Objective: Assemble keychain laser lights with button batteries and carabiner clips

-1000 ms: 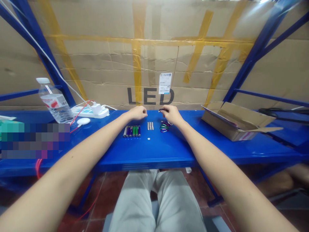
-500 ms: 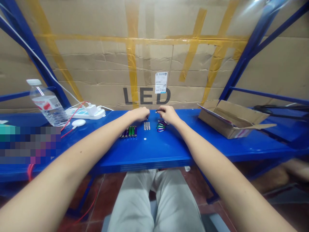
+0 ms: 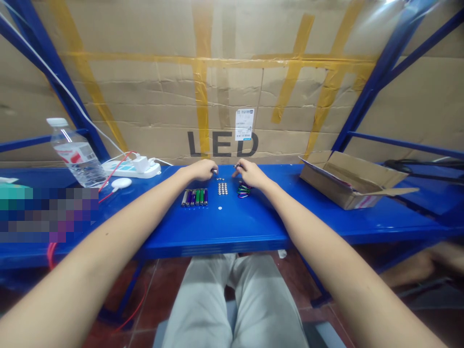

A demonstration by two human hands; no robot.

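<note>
My left hand (image 3: pixel 203 170) is closed in a pinch above the table's far part, with a small shiny metal piece (image 3: pixel 214 171) at its fingertips. My right hand (image 3: pixel 251 174) is also closed, its thumb and fingers pinching a small dark piece with a shiny end (image 3: pixel 238 166). Between and below the hands, small silver discs like button cells (image 3: pixel 222 188) lie in neat rows. Left of them is a row of slim coloured metal tubes (image 3: pixel 195 197). Green and purple carabiner clips (image 3: pixel 244 191) lie in a pile under my right hand, which partly hides them.
A small white disc (image 3: pixel 220 208) lies nearer the blue table's front edge (image 3: pixel 217 246). An open cardboard box (image 3: pixel 355 186) stands at right. At left are a water bottle (image 3: pixel 78 154), a white power strip (image 3: pixel 130 168) and red cables. Another person's arm (image 3: pixel 416 266) shows at lower right.
My left hand has moved left, away from the silver discs, uncovering a few discs behind the rows and more of the tubes. My right hand stays in about the same place.
</note>
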